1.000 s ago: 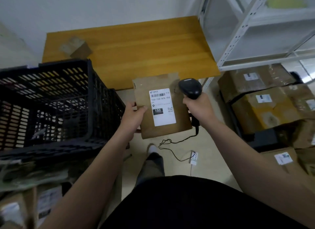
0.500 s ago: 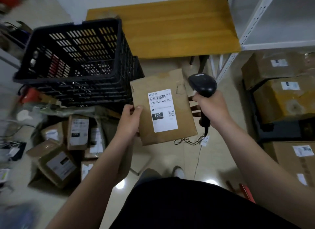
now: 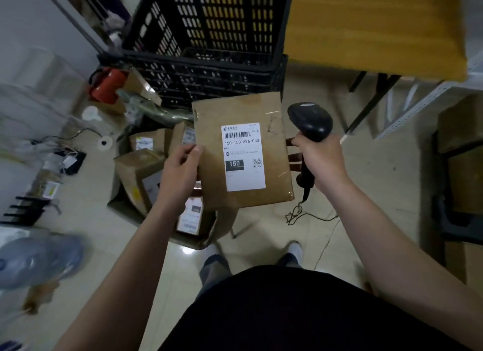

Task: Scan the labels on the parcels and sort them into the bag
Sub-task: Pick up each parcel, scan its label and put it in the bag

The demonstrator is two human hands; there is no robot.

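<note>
Left hand (image 3: 180, 167): grips the left edge of a brown cardboard parcel (image 3: 211, 186), thumb on the front face, fingers curled behind it.
Right hand (image 3: 320, 160): fist closed round the handle of a black barcode scanner (image 3: 309, 120).
Parcel position: held in the air at mid-frame between the two hands, front face toward the camera and slightly tilted, above the floor.
Label (image 3: 243, 157): white, on the parcel's front; barcode on top, "150-150-A26-050" beneath, a black "150" block and a QR code lower down.
Scanner position: head rises above the fist, just beside the parcel's upper right corner.
Scanner cable (image 3: 308, 216): hangs from the handle and loops on the floor.
Floor parcels (image 3: 141, 167): heap of labelled boxes below the left hand.
Black plastic crate (image 3: 209, 37): beyond the parcel.
Wooden table (image 3: 366, 24): right of the crate.
Cardboard boxes (image 3: 460, 123): far right.
Lower left: blurred bluish shape (image 3: 39, 259), cannot tell what.
</note>
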